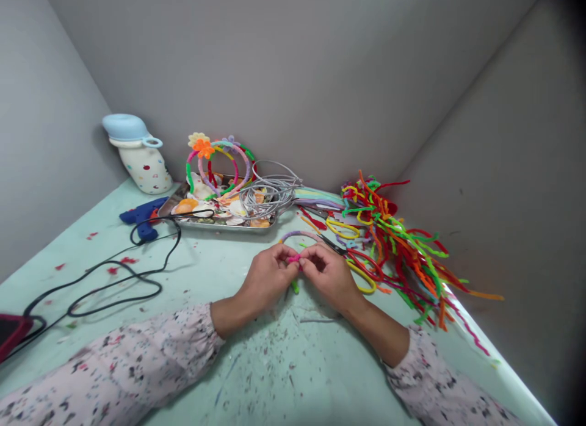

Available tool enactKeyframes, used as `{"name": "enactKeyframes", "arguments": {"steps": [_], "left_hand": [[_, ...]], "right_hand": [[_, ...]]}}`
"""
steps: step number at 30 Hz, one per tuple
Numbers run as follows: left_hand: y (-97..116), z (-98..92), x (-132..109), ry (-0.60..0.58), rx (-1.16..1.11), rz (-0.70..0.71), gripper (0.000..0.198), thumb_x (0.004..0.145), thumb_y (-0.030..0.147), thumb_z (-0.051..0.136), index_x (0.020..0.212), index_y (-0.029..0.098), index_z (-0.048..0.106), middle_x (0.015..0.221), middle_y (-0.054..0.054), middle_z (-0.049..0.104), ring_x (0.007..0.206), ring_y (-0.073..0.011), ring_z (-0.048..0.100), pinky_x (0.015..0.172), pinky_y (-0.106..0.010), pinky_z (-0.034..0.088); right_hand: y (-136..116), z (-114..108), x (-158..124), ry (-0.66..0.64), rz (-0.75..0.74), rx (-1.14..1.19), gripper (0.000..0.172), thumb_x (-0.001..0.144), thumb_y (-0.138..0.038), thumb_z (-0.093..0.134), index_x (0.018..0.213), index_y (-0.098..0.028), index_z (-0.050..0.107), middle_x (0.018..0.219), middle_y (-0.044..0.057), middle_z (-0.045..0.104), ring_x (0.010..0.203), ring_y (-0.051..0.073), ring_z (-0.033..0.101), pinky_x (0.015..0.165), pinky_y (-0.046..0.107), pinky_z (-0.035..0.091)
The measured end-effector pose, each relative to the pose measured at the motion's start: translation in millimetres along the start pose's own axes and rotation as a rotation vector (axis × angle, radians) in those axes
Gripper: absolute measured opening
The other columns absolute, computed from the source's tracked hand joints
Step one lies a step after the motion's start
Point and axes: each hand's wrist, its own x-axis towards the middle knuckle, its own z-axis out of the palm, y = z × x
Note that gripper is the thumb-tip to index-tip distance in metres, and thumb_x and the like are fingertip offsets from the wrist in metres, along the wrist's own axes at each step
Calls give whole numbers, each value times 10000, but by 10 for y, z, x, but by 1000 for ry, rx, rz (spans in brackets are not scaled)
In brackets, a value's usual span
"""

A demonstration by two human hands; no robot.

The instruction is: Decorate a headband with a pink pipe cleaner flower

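Observation:
Over the middle of the table, my left hand (pixel 269 273) and my right hand (pixel 328 273) meet fingertip to fingertip. Both are closed in a pinch on a small bright pink pipe cleaner piece (pixel 294 259); its exact shape is partly covered by the fingers. Just behind the hands lies a curved pipe-cleaner-wrapped band (pixel 300 234) in purple and peach, its lower part hidden by my hands. A green end (pixel 295 287) shows below the fingertips; whether it belongs to that band I cannot tell. Scissors with red handles (pixel 366 261) lie beside my right hand.
A tray (pixel 220 229) at the back holds finished-looking colourful hoops (pixel 249 163) and coiled grey wire (pixel 270 194). Left are a blue glue gun (pixel 145 217), its black cord (pixel 160 270) and a bottle (pixel 141 160). Pipe cleaners (pixel 398 243) and yellow-handled scissors (pixel 343 229) lie right.

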Motion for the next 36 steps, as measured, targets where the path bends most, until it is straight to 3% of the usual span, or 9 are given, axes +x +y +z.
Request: {"name": "enactKeyframes", "arguments": {"steps": [10, 23, 26, 31, 36], "left_hand": [[-27, -10, 11, -48, -10, -20, 188, 712, 302, 622, 779, 141, 691, 621, -15, 609, 541, -116, 492, 503, -212, 365], [-60, -21, 18, -75, 27, -3, 115, 702, 252, 596, 706, 141, 625, 611, 4, 590, 522, -97, 492, 497, -206, 364], [-59, -18, 13, -58, 8, 11, 111, 707, 256, 603, 711, 148, 626, 609, 9, 584, 532, -99, 497, 503, -204, 366], [4, -14, 15, -38, -106, -33, 137, 733, 274, 612, 796, 158, 648, 566, 30, 557, 482, -87, 462, 473, -197, 353], [88, -17, 10, -38, -155, -37, 122, 745, 240, 611, 812, 148, 656, 556, 34, 549, 470, -73, 455, 450, -186, 345]], "right_hand": [[42, 11, -6, -18, 17, -25, 72, 781, -189, 553, 794, -188, 623, 756, 8, 606, 634, 134, 538, 590, 251, 436], [-22, 6, -21, -19, -28, -111, 73, 743, -144, 542, 748, -184, 603, 762, 18, 589, 647, 140, 529, 601, 263, 430], [-13, -3, -13, -20, 2, -40, 63, 761, -182, 550, 751, -184, 612, 766, 20, 599, 665, 145, 538, 610, 267, 433], [1, -39, 20, -10, 215, 262, 145, 804, -286, 537, 873, -176, 601, 645, -14, 570, 546, 131, 508, 521, 255, 414], [14, -30, 14, -32, 182, 247, 128, 809, -299, 561, 816, -174, 588, 652, -22, 553, 556, 115, 486, 534, 242, 396]]}}
